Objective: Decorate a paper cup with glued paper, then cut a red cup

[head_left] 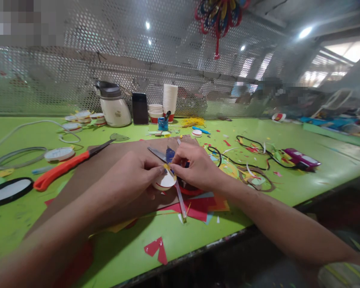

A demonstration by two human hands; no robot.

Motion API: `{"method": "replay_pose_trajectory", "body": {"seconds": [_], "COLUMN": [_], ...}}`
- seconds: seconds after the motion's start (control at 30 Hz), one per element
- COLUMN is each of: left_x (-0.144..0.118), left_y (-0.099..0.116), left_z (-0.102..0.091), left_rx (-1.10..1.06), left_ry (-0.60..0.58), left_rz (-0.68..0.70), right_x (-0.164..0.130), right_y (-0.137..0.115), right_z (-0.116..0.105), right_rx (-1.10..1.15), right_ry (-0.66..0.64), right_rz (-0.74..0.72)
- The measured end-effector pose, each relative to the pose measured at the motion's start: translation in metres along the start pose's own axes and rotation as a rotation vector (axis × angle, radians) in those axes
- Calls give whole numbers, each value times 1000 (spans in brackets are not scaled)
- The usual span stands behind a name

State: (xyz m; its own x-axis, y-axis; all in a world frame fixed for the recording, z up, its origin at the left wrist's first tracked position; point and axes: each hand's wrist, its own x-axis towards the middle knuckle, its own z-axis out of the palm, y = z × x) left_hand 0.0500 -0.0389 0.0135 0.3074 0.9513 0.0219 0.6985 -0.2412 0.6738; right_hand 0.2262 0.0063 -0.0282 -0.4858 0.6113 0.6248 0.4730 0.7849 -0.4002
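My left hand (138, 172) is closed on the edge of a small white paper disc (165, 181), which looks like a cut-off paper cup bottom. From the other side my right hand (193, 162) pinches a small yellow piece (167, 166) at the disc's upper edge. Just behind the fingers lies a dark blue glue gun (169, 153), partly hidden by the right hand. A clear glue stick (181, 202) points toward me below the hands. Scissors with a grey blade (156, 153) and red handles lie partly covered beneath. All this is over a brown board (108, 200).
Orange-handled scissors (64, 170) and a black-rimmed ring (10, 191) lie at left. Behind stand a kettle (115, 108), a phone (140, 109), stacked paper cups (170, 100) and a blue jar (163, 124). Paper scraps, black cord (249, 162) and a purple box (301, 159) lie at right.
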Motion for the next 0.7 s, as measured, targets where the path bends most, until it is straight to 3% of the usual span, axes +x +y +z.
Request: {"method": "replay_pose_trajectory", "body": {"seconds": [0.53,0.7], "left_x": [0,0], "left_y": [0,1], "left_z": [-1,-2], "left_rx": [29,7], "left_ry": [-15,-36], "left_rz": [56,14], "right_x": [0,0], "right_y": [-2,-1], "right_z": [-1,1], "right_rx": [-38,-51], "right_ry": [-26,-24], "right_rz": [-6,-3]}}
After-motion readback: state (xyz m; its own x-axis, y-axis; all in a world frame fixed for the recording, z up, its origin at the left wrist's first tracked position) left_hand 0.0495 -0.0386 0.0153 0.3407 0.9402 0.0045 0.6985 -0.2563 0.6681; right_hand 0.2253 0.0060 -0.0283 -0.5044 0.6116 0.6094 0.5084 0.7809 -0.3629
